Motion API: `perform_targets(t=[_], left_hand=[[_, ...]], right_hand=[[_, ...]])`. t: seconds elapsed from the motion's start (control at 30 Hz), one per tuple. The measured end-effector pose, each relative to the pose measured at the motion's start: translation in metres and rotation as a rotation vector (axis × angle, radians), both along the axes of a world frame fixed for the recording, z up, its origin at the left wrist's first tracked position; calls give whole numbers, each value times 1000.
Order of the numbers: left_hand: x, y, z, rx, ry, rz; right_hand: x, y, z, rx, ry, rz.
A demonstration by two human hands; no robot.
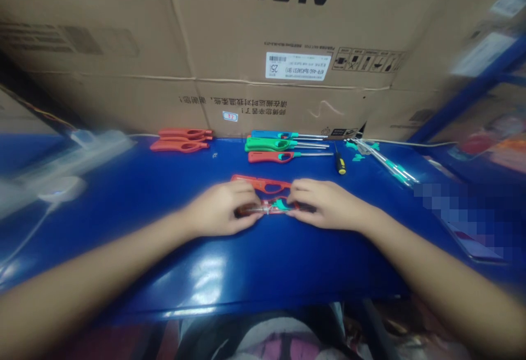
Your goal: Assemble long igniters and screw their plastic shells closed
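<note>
Over the middle of the blue table, my left hand (226, 206) closes on the left end of an opened red lighter (269, 207). Its inner parts show, among them a teal trigger piece (280, 204). My right hand (324, 204) pinches the other end, near the trigger. Fingers cover both ends of the lighter. Just behind it lies a red lighter shell half (257, 182) with an oval finger hole, partly hidden by both hands.
Behind lie a blue lighter (269, 134), green lighters (267, 144) and a red lighter (263, 157) with metal tubes. Red shells (176, 145) are stacked left. A screwdriver (340, 164), teal pieces (358, 158) and metal rods (384, 160) lie right. A cardboard wall (222, 47) stands behind.
</note>
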State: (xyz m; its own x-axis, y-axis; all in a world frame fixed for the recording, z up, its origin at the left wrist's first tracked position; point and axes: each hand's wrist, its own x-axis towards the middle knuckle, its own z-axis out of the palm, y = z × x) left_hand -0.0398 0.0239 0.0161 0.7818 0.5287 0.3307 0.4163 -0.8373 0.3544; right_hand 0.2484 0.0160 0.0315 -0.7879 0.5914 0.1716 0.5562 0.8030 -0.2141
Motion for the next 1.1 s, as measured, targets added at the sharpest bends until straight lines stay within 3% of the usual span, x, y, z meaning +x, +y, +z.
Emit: perform_targets(t=[0.3,0.6,1.1], left_hand=[[-1,2,0,-9,-26,-28],[0,1,6,-144,-25,9],[1,2,2,-183,-55,40]], right_hand=[[-1,2,0,-27,-13,-3],[-5,-1,1,-212,59,-96],[-10,-6,0,-48,41,-72]])
